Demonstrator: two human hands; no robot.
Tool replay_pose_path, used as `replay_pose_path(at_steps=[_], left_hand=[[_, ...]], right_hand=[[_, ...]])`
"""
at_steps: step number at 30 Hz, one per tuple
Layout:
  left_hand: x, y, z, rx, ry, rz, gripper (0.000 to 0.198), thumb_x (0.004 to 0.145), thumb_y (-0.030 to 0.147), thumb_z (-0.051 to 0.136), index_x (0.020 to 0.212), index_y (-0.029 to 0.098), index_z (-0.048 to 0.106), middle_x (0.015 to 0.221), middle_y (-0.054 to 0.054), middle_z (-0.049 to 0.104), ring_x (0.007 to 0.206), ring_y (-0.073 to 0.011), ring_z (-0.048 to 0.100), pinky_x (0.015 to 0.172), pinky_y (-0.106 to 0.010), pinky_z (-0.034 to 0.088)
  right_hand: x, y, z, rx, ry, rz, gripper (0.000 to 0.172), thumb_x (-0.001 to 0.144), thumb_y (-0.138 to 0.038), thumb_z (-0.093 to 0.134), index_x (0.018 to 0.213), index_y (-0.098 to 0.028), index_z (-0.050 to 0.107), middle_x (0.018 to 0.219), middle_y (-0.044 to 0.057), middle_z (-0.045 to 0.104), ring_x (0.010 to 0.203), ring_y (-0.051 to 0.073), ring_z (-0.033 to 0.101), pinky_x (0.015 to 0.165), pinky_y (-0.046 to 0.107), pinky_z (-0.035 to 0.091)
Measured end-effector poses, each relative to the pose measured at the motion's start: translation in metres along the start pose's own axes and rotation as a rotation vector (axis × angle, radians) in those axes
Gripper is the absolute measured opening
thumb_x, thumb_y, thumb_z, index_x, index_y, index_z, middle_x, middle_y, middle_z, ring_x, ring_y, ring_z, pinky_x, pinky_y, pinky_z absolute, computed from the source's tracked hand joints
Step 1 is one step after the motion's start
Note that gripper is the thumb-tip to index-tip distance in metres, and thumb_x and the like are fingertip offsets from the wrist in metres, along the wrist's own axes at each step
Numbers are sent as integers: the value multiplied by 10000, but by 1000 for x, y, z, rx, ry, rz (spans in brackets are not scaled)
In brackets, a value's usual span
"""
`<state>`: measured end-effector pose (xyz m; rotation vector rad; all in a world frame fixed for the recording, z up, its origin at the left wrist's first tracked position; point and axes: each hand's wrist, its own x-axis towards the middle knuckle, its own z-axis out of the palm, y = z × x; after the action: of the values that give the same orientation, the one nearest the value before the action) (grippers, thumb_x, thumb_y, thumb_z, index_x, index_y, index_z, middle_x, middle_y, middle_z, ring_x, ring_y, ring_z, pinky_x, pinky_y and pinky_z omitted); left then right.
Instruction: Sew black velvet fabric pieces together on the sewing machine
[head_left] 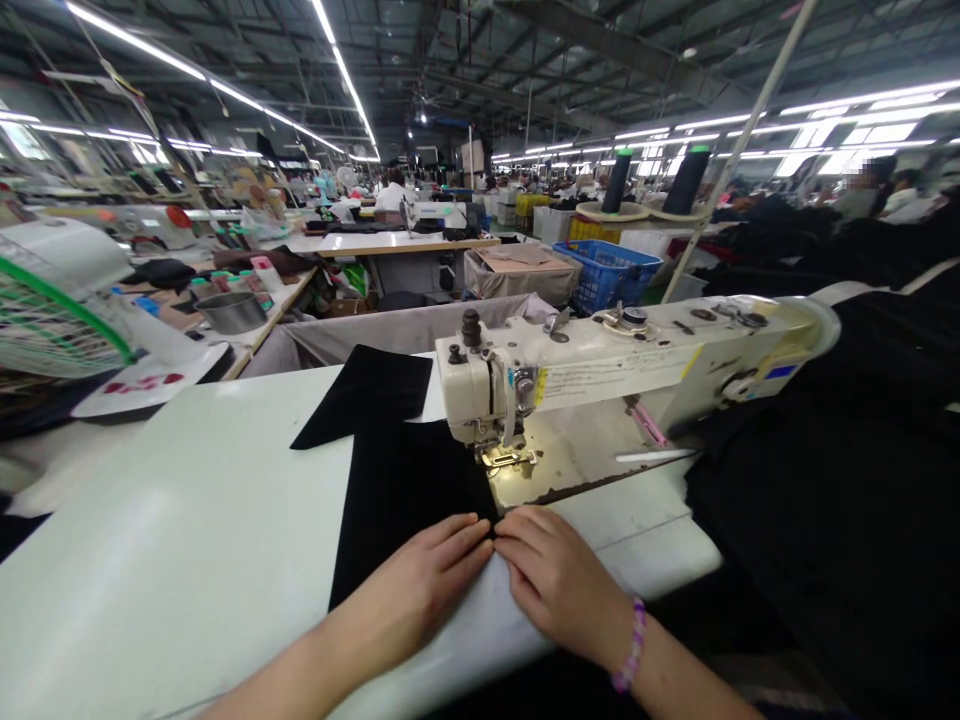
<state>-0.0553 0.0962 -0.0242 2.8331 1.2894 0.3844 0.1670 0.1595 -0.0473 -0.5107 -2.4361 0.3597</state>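
A black fabric piece [405, 490] lies flat on the white sewing table [187, 500], its right edge running up to the presser foot [506, 458] of the industrial sewing machine [600, 365]. My left hand [427, 575] has its fingers pressed together on the near right edge of this fabric. Fingertip to fingertip with it, my right hand [559, 580] is closed at the same edge, just in front of the machine bed. The fabric between the fingertips is mostly hidden. Another black fabric piece [367, 393] reaches out beyond the first on the far side.
Heaps of black fabric [832, 500] fill the right side. At far left stands a fan [67, 300] with a green-rimmed guard, near a metal bowl [232, 312]. Behind the machine are a blue basket [611, 272] and a thread stand with black cones [686, 180].
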Motion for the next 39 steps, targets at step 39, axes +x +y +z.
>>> replay_pose_path(at_steps=[39], left_hand=[[-9, -83, -16, -69, 167, -405, 390, 979, 339, 482, 1289, 186, 662, 1312, -176, 625, 1209, -309, 606, 1057, -488, 484]], right_hand=[[-138, 142, -177, -510, 163, 919, 262, 679, -476, 490, 552, -273, 598, 641, 102, 672, 565, 303, 659, 565, 436, 514]])
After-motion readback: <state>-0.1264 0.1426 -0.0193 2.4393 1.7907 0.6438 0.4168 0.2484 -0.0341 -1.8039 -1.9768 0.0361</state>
